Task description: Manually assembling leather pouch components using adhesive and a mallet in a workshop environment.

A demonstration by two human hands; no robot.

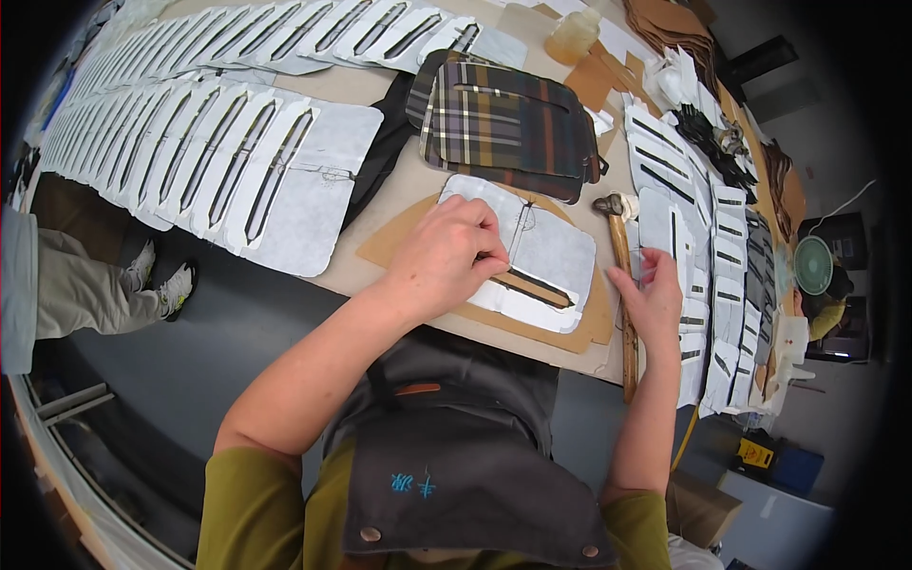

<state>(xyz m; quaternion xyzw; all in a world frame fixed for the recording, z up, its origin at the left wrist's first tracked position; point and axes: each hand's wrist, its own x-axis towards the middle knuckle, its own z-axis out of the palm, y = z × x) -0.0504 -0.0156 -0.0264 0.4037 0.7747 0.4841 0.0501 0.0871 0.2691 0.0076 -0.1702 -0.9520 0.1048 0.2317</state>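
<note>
A white-backed fabric panel (560, 249) with a long dark-edged slot lies on brown cardboard (399, 233) at the table's near edge. My left hand (446, 249) rests over its left part, thumb and fingers pinched at the slot's upper end; what lies between the fingertips is mostly hidden. Loose dark threads show on the panel. My right hand (655, 302) hovers off to the right, fingers bent and thumb apart from them, with nothing visible between. Just left of it, a hammer (618, 249) with a wooden handle lies along the table.
Plaid fabric panels (513, 123) are stacked beyond the work. Overlapping rows of slotted white panels (313, 214) spread to the left, and more white panels (698, 223) lie on the right. A cloudy plastic bottle (572, 38) stands at the back. Another person's legs (85, 285) show at left.
</note>
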